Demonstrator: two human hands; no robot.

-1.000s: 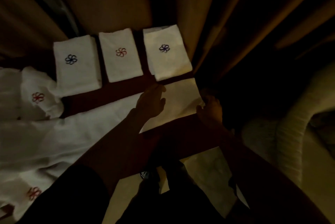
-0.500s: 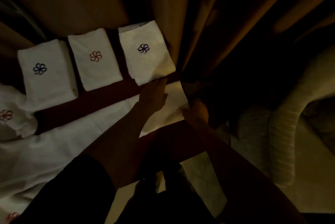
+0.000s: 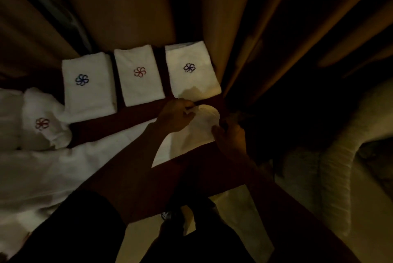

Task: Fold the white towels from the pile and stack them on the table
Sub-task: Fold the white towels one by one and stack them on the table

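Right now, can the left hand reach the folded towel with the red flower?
Probably yes. The left hand is close to that folded towel, only bare table between them. But it grips the long towel, so it must let go first.

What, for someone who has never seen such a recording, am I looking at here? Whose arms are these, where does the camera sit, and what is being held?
There is no machine here: these are a person's two bare arms. The one picture comes from a camera worn on the head, looking forward and down. On the dark table, three white towels lie folded in a row, each with a stitched flower: the left folded towel, the middle folded towel and the right folded towel. At far left lies the pile of unfolded towels. The left hand and right hand both pinch the raised end of a long towel spread across the table.
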